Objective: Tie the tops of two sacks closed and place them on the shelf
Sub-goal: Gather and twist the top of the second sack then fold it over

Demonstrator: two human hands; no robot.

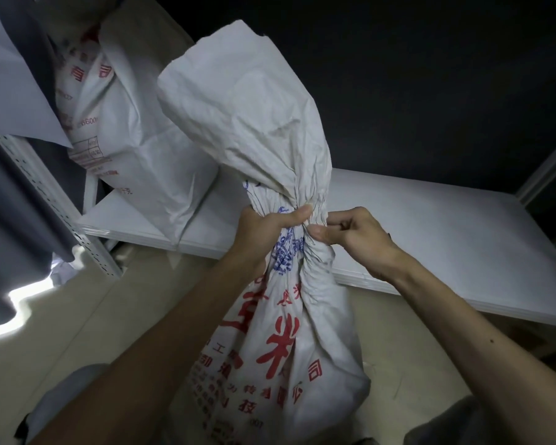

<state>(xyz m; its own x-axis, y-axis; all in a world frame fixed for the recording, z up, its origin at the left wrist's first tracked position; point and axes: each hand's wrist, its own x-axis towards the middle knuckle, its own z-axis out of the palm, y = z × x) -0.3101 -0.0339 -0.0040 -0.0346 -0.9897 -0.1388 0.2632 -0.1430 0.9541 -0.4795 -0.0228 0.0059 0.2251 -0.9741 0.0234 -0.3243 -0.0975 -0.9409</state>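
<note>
Where left hand (268,228) grips, sack (289,342) neck bunches.

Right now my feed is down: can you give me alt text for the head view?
The left hand and right hand grip the bunched neck of a white printed sack, its loose top flaring above. A second sack stands at the left end of the low white shelf behind.

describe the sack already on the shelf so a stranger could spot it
Find the low white shelf across the view. At its left end, by the perforated post, stands a white sack with red print. Unlike the nearer sack, it rests on the shelf, untouched.
</note>
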